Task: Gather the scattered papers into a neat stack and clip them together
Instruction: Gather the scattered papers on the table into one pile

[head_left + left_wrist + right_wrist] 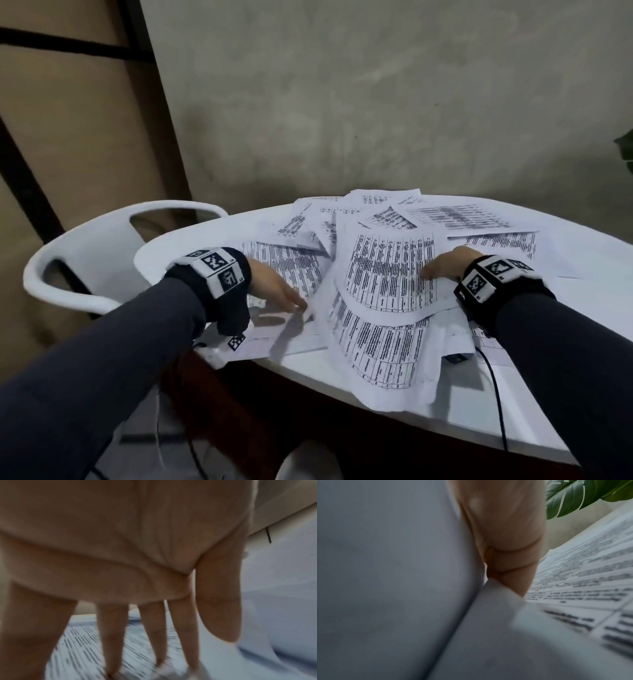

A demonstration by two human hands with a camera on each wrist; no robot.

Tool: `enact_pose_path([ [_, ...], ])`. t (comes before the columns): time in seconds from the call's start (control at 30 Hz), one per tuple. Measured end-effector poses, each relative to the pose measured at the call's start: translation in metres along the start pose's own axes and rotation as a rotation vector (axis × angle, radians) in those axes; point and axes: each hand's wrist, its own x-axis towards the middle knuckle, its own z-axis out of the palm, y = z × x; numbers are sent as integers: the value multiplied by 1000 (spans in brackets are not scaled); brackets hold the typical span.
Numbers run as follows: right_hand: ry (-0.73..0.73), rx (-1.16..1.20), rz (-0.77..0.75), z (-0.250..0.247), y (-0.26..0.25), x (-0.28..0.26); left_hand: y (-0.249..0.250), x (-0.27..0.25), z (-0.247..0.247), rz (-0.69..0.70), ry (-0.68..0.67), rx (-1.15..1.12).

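Dark grey sleeves [113, 346] and black wrist bands with printed square markers fill the near foreground, your forearms reaching over the near edge of the table [479, 416]. That table is round, smooth and white, with a thin black cable [497, 394] trailing over its near right edge. Printed papers [390, 274], white sheets covered in dense tabular text, lie scattered and overlapping across the table from its far edge to its near edge; several curl or buckle upward at the middle. Your left hand [277, 286] rests palm down on sheets near the left edge, fingers [154, 628] straight and slightly spread, tips touching paper, gripping nothing. Your right hand [448, 265] lies on the central buckled sheet toward the right edge; in the right wrist view a finger [508, 545] presses beside a raised paper edge, but whether the hand grips a sheet cannot be told. At the table's left edge stands a white moulded plastic chair [96, 253]. Behind rises a mottled grey-green wall [376, 102], with tan panelling [68, 120] framed in dark strips at left. Green leaves [583, 494] show past the right edge.
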Motion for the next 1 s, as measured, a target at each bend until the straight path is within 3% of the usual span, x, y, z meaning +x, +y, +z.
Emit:
enact_pose_path([
  [0.1, -26, -22, 22, 4, -3, -2, -20, 0, -3, 19, 79, -254],
  [0.13, -7, -4, 40, 6, -1, 0, -28, 1, -1, 2, 167, -263],
  [0.2, 23, 39, 61, 4, 4, 0, -44, 6, 7, -159, 277, -103],
  [0.3, 17, 20, 59, -4, 13, -6, -60, 10, 28, -287, 180, 107],
  [0.43, 88, 84, -27, -21, 12, -2, -65, 5, 34, -172, 69, 39],
  [0.57, 307, 486, -118, -47, -13, 0, -62, 7, 35, -119, 124, -13],
  [0.7, 459, 867, -259, -82, -49, -13, -78, 7, 33, -126, 289, -130],
  [0.9, 589, 1236, -305, -105, -69, -9, -105, 7, 39, -413, 441, -191],
  [1.0, 542, 1351, -237, -95, -72, 0, -102, 7, 38, -447, 463, -238],
])
